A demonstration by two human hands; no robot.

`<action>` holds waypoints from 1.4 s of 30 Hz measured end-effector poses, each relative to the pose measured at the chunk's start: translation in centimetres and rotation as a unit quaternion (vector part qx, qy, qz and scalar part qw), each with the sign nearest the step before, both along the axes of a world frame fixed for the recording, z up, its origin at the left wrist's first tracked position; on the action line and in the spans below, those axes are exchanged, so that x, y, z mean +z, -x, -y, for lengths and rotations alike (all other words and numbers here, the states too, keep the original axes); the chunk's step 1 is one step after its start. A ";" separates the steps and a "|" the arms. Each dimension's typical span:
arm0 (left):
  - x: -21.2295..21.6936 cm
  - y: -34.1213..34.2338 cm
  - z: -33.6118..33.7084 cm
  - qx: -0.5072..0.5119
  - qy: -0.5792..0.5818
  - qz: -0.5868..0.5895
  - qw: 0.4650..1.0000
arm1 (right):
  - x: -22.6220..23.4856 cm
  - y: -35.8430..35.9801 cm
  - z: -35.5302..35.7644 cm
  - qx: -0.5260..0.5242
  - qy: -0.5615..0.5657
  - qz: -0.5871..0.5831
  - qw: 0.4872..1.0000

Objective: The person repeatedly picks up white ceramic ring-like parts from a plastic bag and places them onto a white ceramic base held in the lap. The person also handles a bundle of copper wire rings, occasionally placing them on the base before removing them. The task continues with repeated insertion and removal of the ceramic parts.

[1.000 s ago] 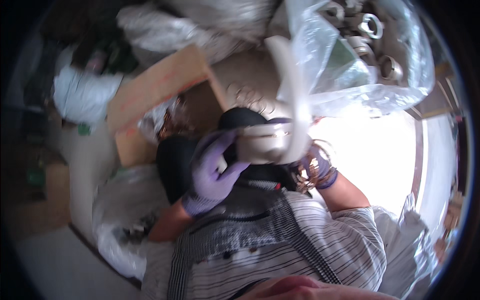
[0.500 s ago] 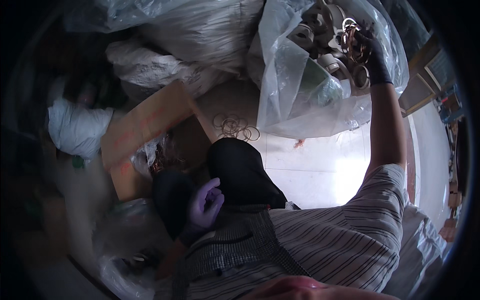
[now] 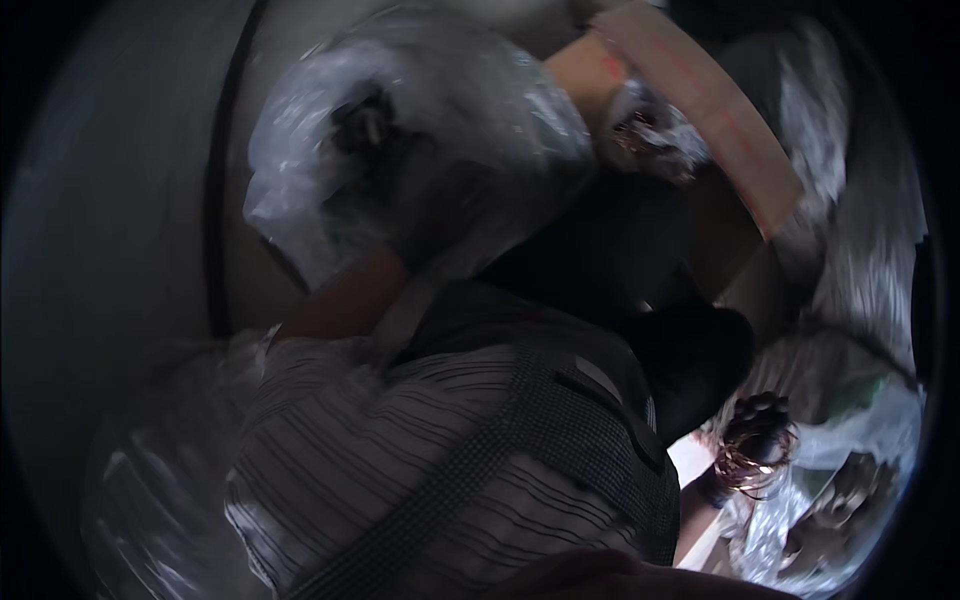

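Note:
My right hand [image 3: 758,415], in a dark glove, is closed on a bundle of thin copper-coloured rings [image 3: 752,468] at the lower right. Just beyond it lies a clear plastic bag [image 3: 765,525] with pale rounded parts [image 3: 850,492] in it. My left hand [image 3: 455,205], also gloved, reaches to a large clear plastic bag [image 3: 470,75] on the left. Shadow and blur hide its fingers, so whether it grips anything does not show. Some dark pieces [image 3: 370,125] show in that bag's opening.
An open cardboard box [image 3: 715,100] stands beyond my knees, with crumpled clear plastic and copper-coloured pieces [image 3: 640,135] inside. Pale sacks [image 3: 850,240] line the right side. More clear plastic [image 3: 160,490] lies at the lower left.
The view has swung left. My right hand has come away from over the bag of pale parts, still holding the rings. My left hand has moved from my lap to the left plastic bag.

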State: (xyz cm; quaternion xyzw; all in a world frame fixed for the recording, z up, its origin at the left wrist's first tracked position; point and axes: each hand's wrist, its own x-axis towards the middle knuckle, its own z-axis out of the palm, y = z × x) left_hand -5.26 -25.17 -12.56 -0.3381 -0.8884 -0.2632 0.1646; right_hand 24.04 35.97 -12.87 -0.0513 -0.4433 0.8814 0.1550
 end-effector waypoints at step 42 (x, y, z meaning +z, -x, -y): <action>-1.4 21.3 26.3 0.444 0.111 0.226 0.860 | 5.6 7.2 10.2 -0.121 -0.075 0.265 0.954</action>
